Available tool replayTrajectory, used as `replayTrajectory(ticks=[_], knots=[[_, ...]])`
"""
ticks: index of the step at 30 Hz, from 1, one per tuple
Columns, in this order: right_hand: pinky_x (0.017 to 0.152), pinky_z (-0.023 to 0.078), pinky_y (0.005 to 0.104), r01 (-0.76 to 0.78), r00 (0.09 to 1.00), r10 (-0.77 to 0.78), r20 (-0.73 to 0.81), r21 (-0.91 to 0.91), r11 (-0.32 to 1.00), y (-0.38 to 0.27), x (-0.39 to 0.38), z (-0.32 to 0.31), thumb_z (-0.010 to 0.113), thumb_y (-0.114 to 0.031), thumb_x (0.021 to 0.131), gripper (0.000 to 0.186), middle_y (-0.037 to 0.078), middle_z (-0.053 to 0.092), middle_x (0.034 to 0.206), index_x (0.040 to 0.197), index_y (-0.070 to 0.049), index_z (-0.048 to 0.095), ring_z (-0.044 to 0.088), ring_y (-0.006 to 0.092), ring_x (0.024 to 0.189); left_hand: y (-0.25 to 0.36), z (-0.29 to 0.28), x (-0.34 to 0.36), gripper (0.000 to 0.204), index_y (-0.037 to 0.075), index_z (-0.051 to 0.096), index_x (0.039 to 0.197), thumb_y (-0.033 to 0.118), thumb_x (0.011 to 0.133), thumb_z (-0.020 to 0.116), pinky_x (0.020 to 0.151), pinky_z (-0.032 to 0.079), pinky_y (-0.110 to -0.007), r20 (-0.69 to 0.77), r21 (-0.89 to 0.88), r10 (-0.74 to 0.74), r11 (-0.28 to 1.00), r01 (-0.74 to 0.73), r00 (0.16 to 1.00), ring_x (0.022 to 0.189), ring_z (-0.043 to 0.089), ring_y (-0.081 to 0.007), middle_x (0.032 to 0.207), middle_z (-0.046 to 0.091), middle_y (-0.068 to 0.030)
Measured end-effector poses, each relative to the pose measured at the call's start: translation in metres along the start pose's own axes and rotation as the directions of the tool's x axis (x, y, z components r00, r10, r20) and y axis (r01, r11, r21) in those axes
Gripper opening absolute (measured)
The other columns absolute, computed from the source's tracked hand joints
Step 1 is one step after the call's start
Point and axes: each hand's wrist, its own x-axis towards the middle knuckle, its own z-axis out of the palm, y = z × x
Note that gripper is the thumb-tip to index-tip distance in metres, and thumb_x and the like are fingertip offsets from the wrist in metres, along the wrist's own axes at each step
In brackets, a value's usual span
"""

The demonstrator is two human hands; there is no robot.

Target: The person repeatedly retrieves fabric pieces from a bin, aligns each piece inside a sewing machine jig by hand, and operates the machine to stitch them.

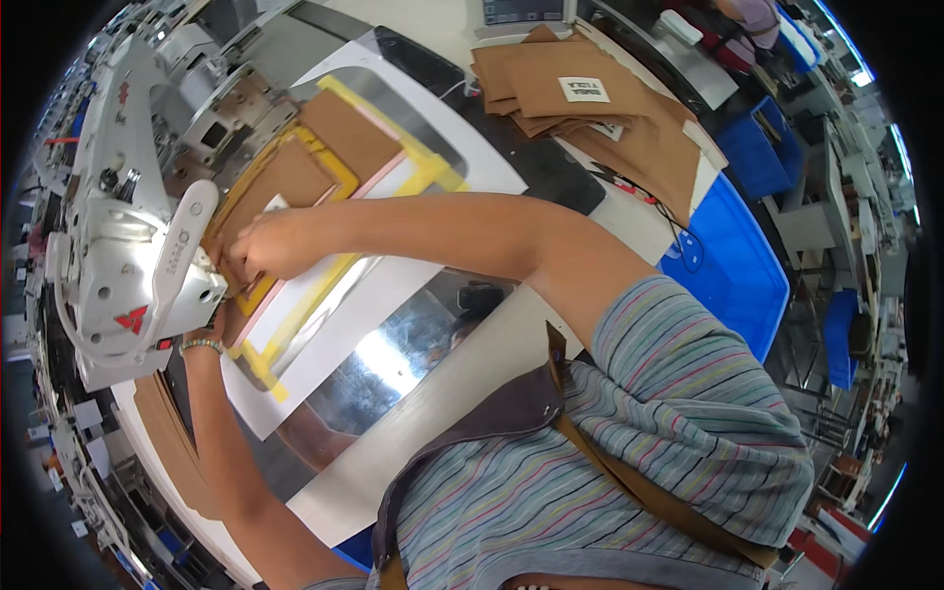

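Note:
A yellow-edged frame (344, 175) holds a brown fabric piece (285, 175) beside the head of a white sewing machine (123, 270). My right hand (275, 244) bends over the frame with its fingers bunched down at the fabric, close to the machine head. Whatever lies between the fingertips is hidden. A small white label (277, 204) shows just past its knuckles. My left hand (218, 320), with a beaded bracelet at the wrist, reaches up under the machine head. Its fingers are mostly covered by the machine.
Brown fabric pieces with white labels (584, 89) are piled at the back right, near a screen (521, 12). A blue bin (737, 265) stands below the table's right side. Clear plastic sheet (393, 344) and yellow tape (428, 177) lie around the frame. More brown pieces (167, 433) sit at left.

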Motion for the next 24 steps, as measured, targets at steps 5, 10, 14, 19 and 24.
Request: replayTrajectory(ticks=[5,10,14,19,24], knots=[[0.107,0.051,0.0465,0.003,0.993,0.0,-0.117,0.025,1.0,-0.01,0.028,-0.009,0.064,-0.012,0.092,0.027,0.006,0.072,0.129,0.112,-0.014,0.082,0.063,0.0267,0.128,-0.041,0.014,-0.04,0.043,0.007,0.058,0.147,0.021,0.106,0.058,0.113,0.051,-0.04,-0.089,-0.114,-0.049,0.993,0.039,0.995,0.132,0.061,-0.027,0.149,0.063,-0.0141],[0.115,0.047,0.0452,-0.162,0.979,0.177,0.097,-0.143,0.976,0.0,-0.001,-0.026,0.061,-0.009,0.093,0.036,0.007,0.066,0.143,0.123,-0.015,0.08,0.057,0.0277,0.139,0.023,-0.003,-0.021,0.04,0.005,0.069,0.131,0.015,0.093,0.074,0.106,0.054,-0.044,0.05,-0.51,-0.255,0.825,0.244,0.966,0.122,0.068,-0.0364,0.128,0.073,-0.0189],[0.117,0.045,0.0458,-0.159,0.976,0.172,0.135,-0.104,0.982,-0.01,0.004,-0.028,0.061,-0.007,0.092,0.038,0.007,0.065,0.145,0.123,-0.016,0.08,0.054,0.028,0.14,0.036,-0.018,-0.039,0.039,0.001,0.066,0.139,0.002,0.102,0.056,0.109,0.049,-0.039,-0.025,-0.583,-0.306,0.778,0.235,0.952,0.124,0.067,-0.0291,0.135,0.072,-0.0164],[0.114,0.049,0.0443,-0.158,0.96,0.157,0.23,-0.015,0.987,-0.013,0.007,-0.035,0.062,-0.005,0.09,0.038,0.007,0.07,0.138,0.121,-0.014,0.08,0.058,0.0297,0.134,0.053,-0.039,-0.052,0.032,-0.006,0.068,0.132,0.007,0.104,0.06,0.105,0.05,-0.04,0.014,-0.534,-0.406,0.769,0.35,0.914,0.117,0.069,-0.0362,0.128,0.072,-0.0231],[0.111,0.051,0.0431,-0.128,0.968,0.111,0.226,0.062,0.99,-0.007,-0.001,-0.03,0.062,-0.004,0.089,0.034,0.007,0.072,0.134,0.117,-0.01,0.081,0.06,0.0308,0.13,0.084,-0.069,-0.054,0.028,-0.003,0.069,0.128,0.006,0.103,0.061,0.102,0.051,-0.045,0.019,-0.466,-0.324,0.834,0.295,0.946,0.118,0.064,-0.0449,0.13,0.066,-0.0265]])
